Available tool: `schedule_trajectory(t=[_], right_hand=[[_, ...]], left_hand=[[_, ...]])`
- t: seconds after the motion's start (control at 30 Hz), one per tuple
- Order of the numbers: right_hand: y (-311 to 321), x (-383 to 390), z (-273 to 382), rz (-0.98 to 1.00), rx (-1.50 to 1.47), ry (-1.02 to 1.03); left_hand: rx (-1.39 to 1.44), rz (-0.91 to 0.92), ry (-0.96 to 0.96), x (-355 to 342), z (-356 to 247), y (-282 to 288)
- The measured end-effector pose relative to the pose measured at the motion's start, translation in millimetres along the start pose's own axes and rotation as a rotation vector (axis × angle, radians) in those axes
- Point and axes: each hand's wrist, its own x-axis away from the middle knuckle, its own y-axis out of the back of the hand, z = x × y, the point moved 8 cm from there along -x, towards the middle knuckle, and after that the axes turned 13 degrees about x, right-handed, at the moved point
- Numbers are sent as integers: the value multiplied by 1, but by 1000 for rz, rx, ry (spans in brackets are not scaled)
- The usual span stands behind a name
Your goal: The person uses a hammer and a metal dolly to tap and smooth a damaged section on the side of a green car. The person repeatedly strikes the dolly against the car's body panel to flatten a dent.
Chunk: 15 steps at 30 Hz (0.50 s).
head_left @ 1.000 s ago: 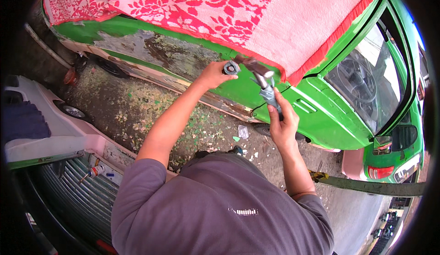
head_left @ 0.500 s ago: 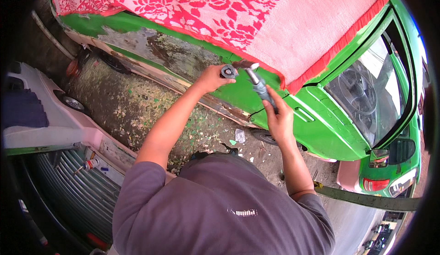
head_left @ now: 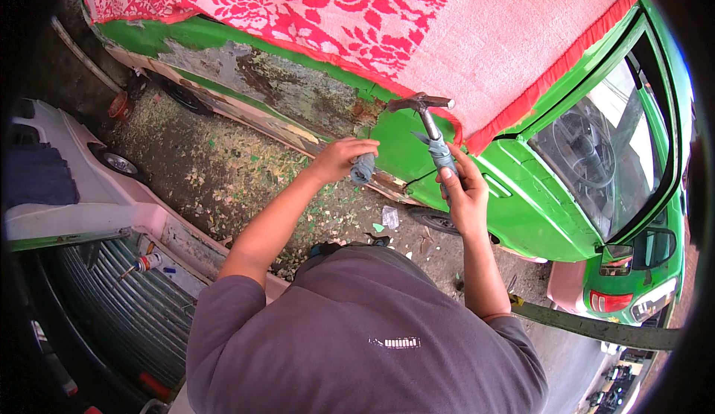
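Note:
My right hand [head_left: 465,194] is wrapped round the grey, cloth-bound handle of a hammer [head_left: 428,116]. Its dark metal head points up, close to the red fringe of a blanket. In my left hand [head_left: 342,159] is a short grey-wrapped tool [head_left: 363,168]; its working end cannot be made out. Both hands are held in front of the green side panel [head_left: 406,142] of a vehicle, to the right of a scraped patch [head_left: 290,90] of bare, rusty metal.
A red and pink flowered blanket [head_left: 335,12] drapes over the vehicle. Paint flakes [head_left: 216,168] litter the ground. Behind my left arm stands a pale vehicle [head_left: 74,224] with a ribbed bed, where a white can [head_left: 149,262] lies. The green door [head_left: 536,198] is at the right.
The hammer has swung back from the left-hand tool, moving right and turning its head more upright. My left hand has lowered slightly, tilting the grey-wrapped tool downward.

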Motion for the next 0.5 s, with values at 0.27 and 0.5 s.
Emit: schedule_trajectory(t=[0.27,0.5], right_hand=[[0,32,2,-52,309,136],[-18,57,16,-144,612,514]], left_hand=[[67,-4,198,-21,-1,-1],[161,-68,150,-35,1,-7]])
